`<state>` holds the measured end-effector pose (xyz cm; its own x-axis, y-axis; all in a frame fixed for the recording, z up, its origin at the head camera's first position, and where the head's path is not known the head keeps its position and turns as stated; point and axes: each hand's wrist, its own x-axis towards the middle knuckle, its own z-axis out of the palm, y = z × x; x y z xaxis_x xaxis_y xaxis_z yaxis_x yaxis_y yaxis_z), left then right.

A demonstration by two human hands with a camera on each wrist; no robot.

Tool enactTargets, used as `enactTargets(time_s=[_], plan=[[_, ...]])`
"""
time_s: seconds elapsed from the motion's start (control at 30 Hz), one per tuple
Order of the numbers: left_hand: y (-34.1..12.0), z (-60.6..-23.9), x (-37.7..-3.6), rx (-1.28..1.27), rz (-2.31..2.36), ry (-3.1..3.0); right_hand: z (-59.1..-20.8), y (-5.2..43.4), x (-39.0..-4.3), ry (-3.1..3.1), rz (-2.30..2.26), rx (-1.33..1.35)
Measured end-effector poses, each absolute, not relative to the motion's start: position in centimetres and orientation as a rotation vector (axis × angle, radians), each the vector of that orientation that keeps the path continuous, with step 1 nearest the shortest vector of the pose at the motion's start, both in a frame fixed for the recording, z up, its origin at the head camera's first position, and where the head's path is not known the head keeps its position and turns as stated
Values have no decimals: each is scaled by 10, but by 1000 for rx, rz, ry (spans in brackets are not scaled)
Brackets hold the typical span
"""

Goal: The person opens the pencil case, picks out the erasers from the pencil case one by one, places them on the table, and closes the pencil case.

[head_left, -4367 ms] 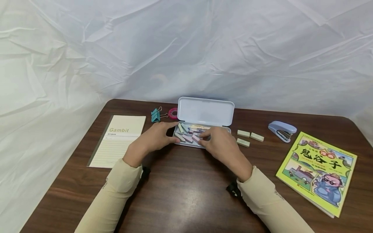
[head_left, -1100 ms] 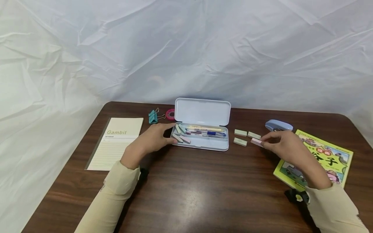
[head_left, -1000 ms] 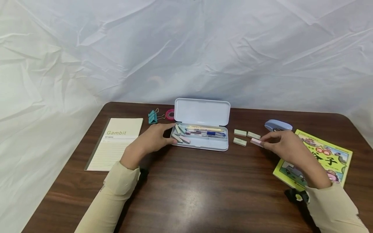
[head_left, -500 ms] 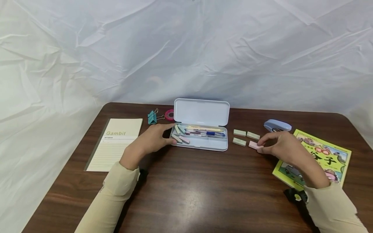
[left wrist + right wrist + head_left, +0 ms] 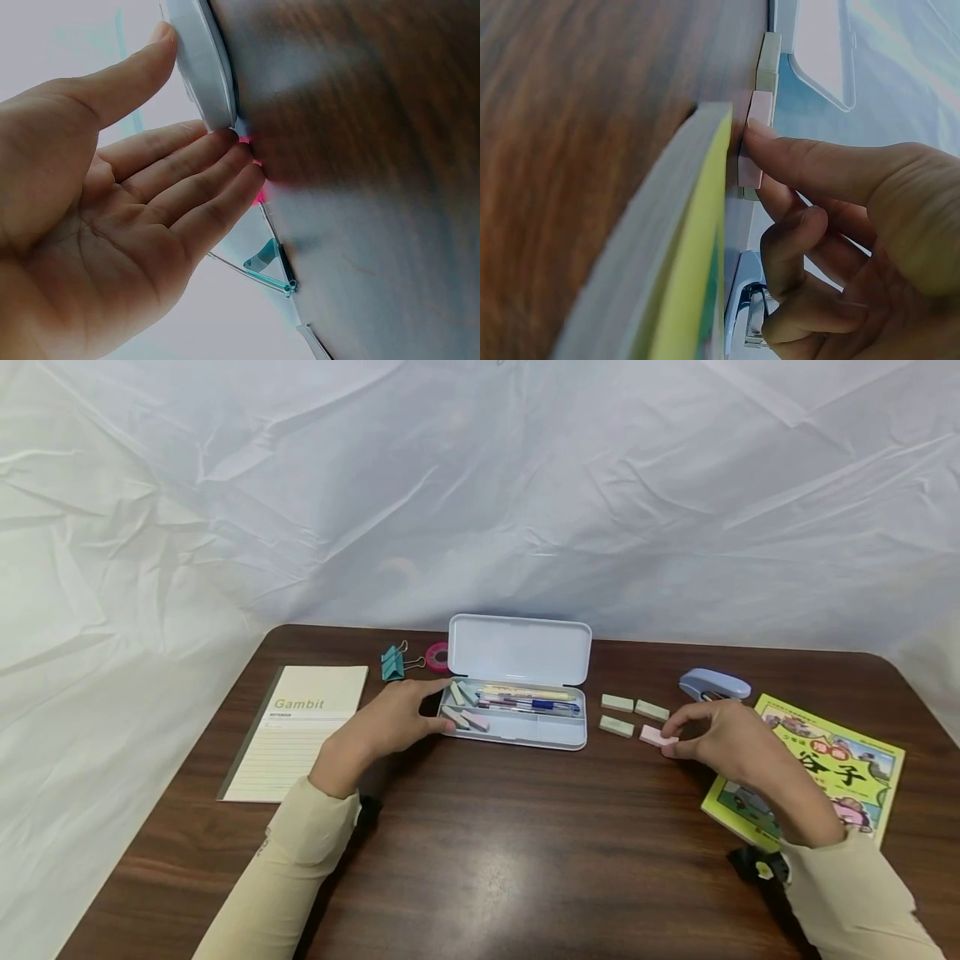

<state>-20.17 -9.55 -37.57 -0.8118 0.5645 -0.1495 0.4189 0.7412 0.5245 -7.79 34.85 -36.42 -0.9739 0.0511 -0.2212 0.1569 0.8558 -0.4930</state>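
Observation:
The light blue pencil case [image 5: 517,742] lies with its lid up. My left hand [image 5: 390,717] holds its left end, thumb at the front corner and fingers at the back; the left wrist view shows the fingers nearly straight against the case [image 5: 202,64]. Several small block erasers [image 5: 459,692] and pens [image 5: 528,702] lie inside. Right of the case, my right hand [image 5: 723,735] pinches a pink eraser [image 5: 654,735] between thumb and index finger, low at the tabletop. Three pale green erasers [image 5: 617,702] lie beside it. In the right wrist view the thumb presses the pink eraser [image 5: 754,150].
A blue stapler [image 5: 712,683] sits behind my right hand, and a yellow comic book [image 5: 832,768] lies under that wrist. On the left are a notebook [image 5: 300,735], a teal binder clip [image 5: 392,663] and a pink tape roll [image 5: 437,657]. A white sheet [image 5: 480,510] hangs behind the table.
My right hand has moved from the pencil case to the right, bringing a pink eraser down beside the green ones. Over the last half second it is nearly still. The left hand stays put.

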Motion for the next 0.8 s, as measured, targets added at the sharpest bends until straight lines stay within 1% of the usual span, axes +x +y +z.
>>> enactTargets(time_s=[0.07, 0.2, 0.3, 0.37, 0.43, 0.6, 0.67, 0.7, 0.8], plan=[[-93, -367, -196, 755, 693, 2631, -364, 348, -78, 2829, -775, 160], [-95, -377, -203, 775, 677, 2646, -363, 346, -78, 2813, -761, 150], [-100, -399, -216, 805, 674, 2669, -362, 345, -78, 2812, -724, 144], [-102, -403, -217, 806, 674, 2666, -361, 344, -77, 2821, -700, 139], [-105, -418, -226, 811, 667, 2679, -360, 342, -77, 2830, -678, 135], [-107, -435, -239, 788, 668, 2683, -355, 335, -77, 2859, -643, 119], [-106, -434, -238, 791, 677, 2685, -351, 329, -78, 2876, -640, 109], [-105, -427, -232, 803, 677, 2680, -349, 326, -79, 2885, -645, 101], [-105, -422, -229, 793, 690, 2674, -345, 313, -80, 2901, -683, 80]])
